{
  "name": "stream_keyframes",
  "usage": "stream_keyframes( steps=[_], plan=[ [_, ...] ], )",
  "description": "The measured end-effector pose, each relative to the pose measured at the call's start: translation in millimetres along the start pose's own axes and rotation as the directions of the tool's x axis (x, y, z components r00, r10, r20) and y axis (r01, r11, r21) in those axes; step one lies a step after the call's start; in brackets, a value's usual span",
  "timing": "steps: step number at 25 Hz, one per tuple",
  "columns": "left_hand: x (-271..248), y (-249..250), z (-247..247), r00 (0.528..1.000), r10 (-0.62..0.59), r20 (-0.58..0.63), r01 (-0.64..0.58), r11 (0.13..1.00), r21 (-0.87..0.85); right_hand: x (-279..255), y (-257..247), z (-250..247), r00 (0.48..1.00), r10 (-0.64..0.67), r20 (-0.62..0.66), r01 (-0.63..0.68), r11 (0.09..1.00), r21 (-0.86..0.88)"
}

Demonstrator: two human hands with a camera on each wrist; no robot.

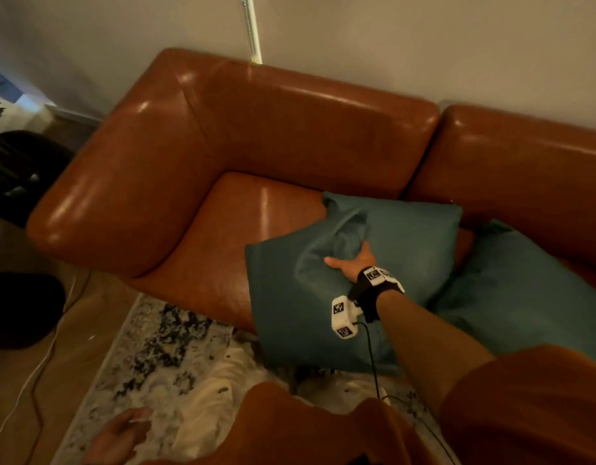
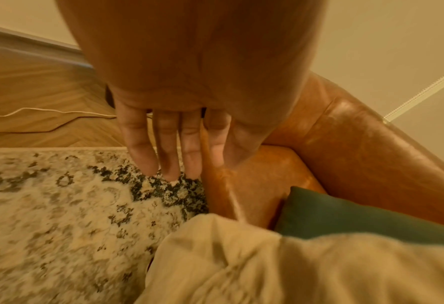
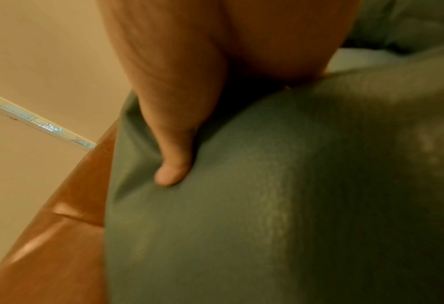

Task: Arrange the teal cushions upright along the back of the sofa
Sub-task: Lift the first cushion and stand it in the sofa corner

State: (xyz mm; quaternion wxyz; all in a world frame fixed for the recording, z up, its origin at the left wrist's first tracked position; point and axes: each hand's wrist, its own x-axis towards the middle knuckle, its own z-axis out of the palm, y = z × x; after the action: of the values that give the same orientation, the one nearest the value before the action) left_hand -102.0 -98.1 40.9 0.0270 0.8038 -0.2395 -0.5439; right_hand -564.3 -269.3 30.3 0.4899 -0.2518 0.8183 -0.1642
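Fingers [image 2: 169, 144] of our left hand [image 1: 117, 434] hang straight and together, holding nothing, over the speckled cream rug [image 1: 149, 357]. Our right hand [image 1: 351, 260] bunches the soft teal square cushion [image 1: 289, 297]; it lies across the brown leather sofa [image 1: 222, 135] seat edge, a second teal cushion [image 1: 511, 297] beside it.

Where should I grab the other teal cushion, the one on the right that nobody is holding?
Probably its top corner, coming from above and in front. That cushion lies slumped with that corner up near the sofa back, free to pinch. The right hand already grips the near cushion; the left hand is free.
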Motion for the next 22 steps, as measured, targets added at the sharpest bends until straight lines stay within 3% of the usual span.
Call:
stream_keyframes(
  steps=[2, 4, 6, 7, 9, 11, 13, 14, 15, 18, 19, 22],
  plan=[
    [19, 33, -15, 1.000, -0.010, -0.018, 0.010, 0.999, 0.040, 1, -9, 8, 0.996, -0.046, -0.072, 0.050, 0.997, 0.062],
    [39, 79, -21, 0.998, 0.065, 0.014, -0.066, 0.991, 0.114, -4, -21, 14, 0.983, -0.117, -0.143, 0.133, 0.985, 0.106],
    [57, 141, -29, 0.970, 0.238, 0.050, -0.242, 0.959, 0.146, -16, -40, 26, 0.962, -0.215, -0.166, 0.241, 0.958, 0.155],
    [63, 177, -30, 0.932, 0.357, 0.059, -0.362, 0.919, 0.158, -22, -53, 30, 0.953, -0.251, -0.170, 0.279, 0.944, 0.174],
    [67, 258, -30, 0.786, 0.610, 0.107, -0.618, 0.767, 0.169, -32, -77, 34, 0.931, -0.328, -0.161, 0.358, 0.907, 0.223],
    [62, 333, -27, 0.582, 0.774, 0.250, -0.809, 0.522, 0.269, -50, -102, 32, 0.889, -0.429, -0.161, 0.458, 0.843, 0.284],
    [44, 391, -23, 0.422, 0.791, 0.443, -0.875, 0.229, 0.426, -62, -116, 32, 0.828, -0.533, -0.173, 0.559, 0.763, 0.325],
    [39, 416, -23, 0.388, 0.754, 0.530, -0.874, 0.119, 0.470, -66, -122, 34, 0.804, -0.559, -0.201, 0.592, 0.728, 0.345],
    [35, 434, -23, 0.394, 0.704, 0.591, -0.866, 0.070, 0.495, -68, -125, 35, 0.785, -0.576, -0.226, 0.617, 0.700, 0.360],
    [44, 460, -23, 0.429, 0.659, 0.618, -0.881, 0.152, 0.448, -56, -130, 37, 0.779, -0.566, -0.270, 0.627, 0.710, 0.322],
    [44, 464, -19, 0.442, 0.675, 0.591, -0.862, 0.138, 0.488, -47, -128, 36, 0.791, -0.544, -0.280, 0.610, 0.739, 0.287],
    [36, 474, 7, 0.416, 0.733, 0.538, -0.780, -0.016, 0.626, -21, -116, 25, 0.877, -0.427, -0.220, 0.472, 0.849, 0.237]
  ],
)
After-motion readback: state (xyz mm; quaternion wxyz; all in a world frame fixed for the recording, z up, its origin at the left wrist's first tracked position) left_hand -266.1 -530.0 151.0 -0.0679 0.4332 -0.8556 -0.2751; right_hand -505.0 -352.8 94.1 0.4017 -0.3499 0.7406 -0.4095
